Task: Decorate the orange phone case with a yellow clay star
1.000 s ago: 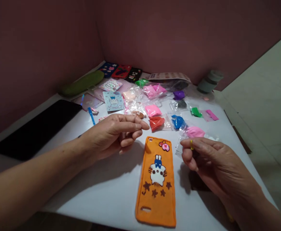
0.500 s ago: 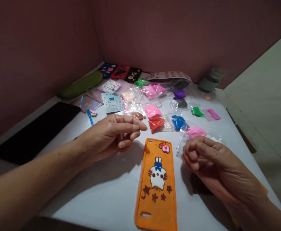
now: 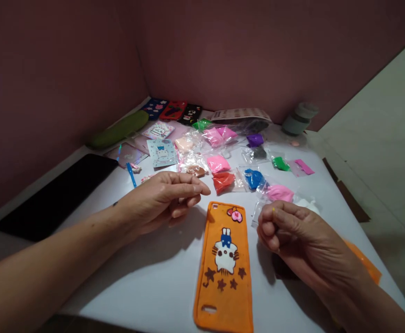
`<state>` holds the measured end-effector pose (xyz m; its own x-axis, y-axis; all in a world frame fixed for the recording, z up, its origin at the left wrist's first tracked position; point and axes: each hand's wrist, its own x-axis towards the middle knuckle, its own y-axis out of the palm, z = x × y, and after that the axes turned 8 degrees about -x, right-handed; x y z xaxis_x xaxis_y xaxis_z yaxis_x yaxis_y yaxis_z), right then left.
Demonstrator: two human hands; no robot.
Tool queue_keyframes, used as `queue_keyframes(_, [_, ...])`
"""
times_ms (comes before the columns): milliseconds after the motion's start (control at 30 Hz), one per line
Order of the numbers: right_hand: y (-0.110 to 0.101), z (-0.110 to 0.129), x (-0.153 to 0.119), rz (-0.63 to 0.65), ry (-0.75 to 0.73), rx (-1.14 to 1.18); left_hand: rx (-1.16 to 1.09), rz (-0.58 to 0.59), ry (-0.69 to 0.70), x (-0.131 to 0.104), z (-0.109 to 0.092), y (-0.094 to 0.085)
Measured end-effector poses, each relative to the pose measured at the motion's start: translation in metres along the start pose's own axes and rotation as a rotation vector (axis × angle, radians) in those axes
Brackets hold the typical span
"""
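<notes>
An orange clay-covered phone case lies on the white table in front of me. It carries a white cat figure in blue clothes, several brown stars and a pink-and-red shape near its far end. Above the table, left of the case, my left hand is closed with thumb and forefinger together; whatever they hold, if anything, is too small to make out. To the right of the case, my right hand pinches a tiny yellow bit of clay between thumb and forefinger. Neither hand touches the case.
Beyond my hands lie bags of red, blue and pink clay. A blue tool and a black tablet-like slab are at the left. Decorated cases, a green long vegetable-like object and a jar stand farther back.
The view has shifted slightly. My right hand has turned a little, and a yellow speck now shows at its fingertips. My left hand keeps nearly the same pose; the case stays put.
</notes>
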<state>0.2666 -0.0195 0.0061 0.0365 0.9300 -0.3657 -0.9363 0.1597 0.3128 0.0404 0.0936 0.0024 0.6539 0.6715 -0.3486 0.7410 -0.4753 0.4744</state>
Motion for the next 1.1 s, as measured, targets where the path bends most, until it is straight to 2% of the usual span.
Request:
queue_keyframes(267, [0.0011,0.0003,0.0001,0.029,0.027,0.067,0.003,-0.010,0.007,0.0014,0.0011,0.0018])
queue_keyframes(700, [0.0038,-0.0004,0.0010,-0.015,0.097,0.110,0.017,0.004,-0.012,0.0040,0.0033,-0.0017])
queue_keyframes(1100, [0.0035,-0.0023,0.0024,0.020,0.089,0.114,0.034,-0.005,-0.012,0.0039,0.0043,0.0002])
